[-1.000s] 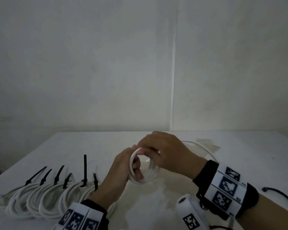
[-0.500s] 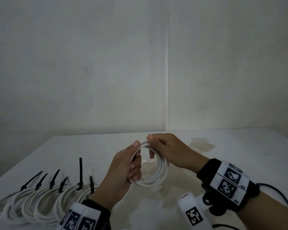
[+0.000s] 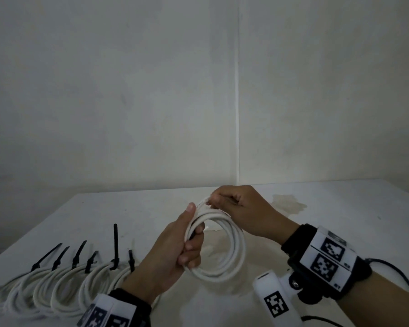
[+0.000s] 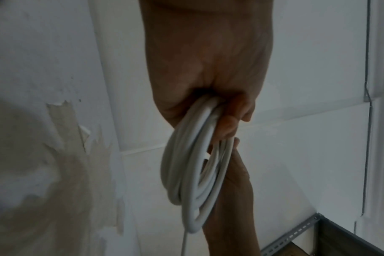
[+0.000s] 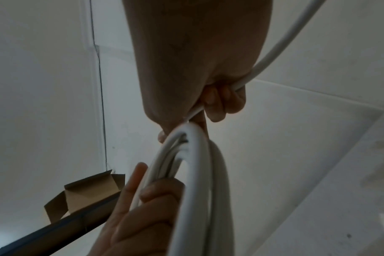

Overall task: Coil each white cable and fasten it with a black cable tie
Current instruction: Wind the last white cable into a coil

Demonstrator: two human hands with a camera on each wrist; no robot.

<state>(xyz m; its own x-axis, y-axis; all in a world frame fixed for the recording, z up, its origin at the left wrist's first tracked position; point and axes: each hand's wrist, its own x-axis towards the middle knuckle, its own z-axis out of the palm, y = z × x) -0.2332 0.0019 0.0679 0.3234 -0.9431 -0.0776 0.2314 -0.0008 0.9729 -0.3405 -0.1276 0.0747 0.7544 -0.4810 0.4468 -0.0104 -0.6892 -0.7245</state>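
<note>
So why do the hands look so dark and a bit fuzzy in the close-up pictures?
Left wrist view: the left hand is shadowed against the bright wall, and the white cable coil is slightly smeared. Right wrist view: the right hand is dark too, the nearest loops blurred. Head view: dim and soft.

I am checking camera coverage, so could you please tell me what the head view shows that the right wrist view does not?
Only the head view shows the row of tied coils with black cable ties on the table. Only the right wrist view shows a cardboard box and the cable's strand running through the curled fingers. Both show the left hand and right hand holding the white coil.
</note>
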